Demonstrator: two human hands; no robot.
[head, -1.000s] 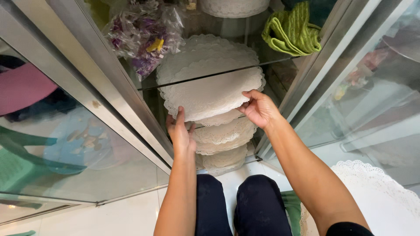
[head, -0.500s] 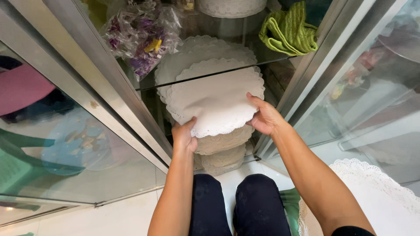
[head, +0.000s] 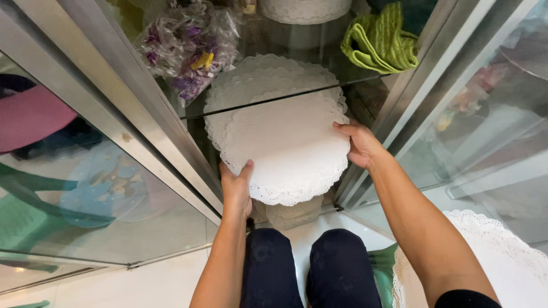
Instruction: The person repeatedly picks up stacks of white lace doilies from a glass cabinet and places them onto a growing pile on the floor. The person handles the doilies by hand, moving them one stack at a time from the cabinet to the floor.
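At frame centre, the left hand (head: pixel 237 188) pinches the lower left edge of a stack of white lace-edged paper doilies (head: pixel 285 151), and the right hand (head: pixel 359 145) grips its right rim. The stack seems mid-lift at the glass cabinet's (head: pixel 171 142) opening, under the glass shelf (head: pixel 274 102). It is round, flat and scalloped, so it likely needs level, two-handed support.

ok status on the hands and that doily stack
Left hand and right hand grip the white doily stack by its edges. Stack sits partly under the glass shelf. More doilies lie below.
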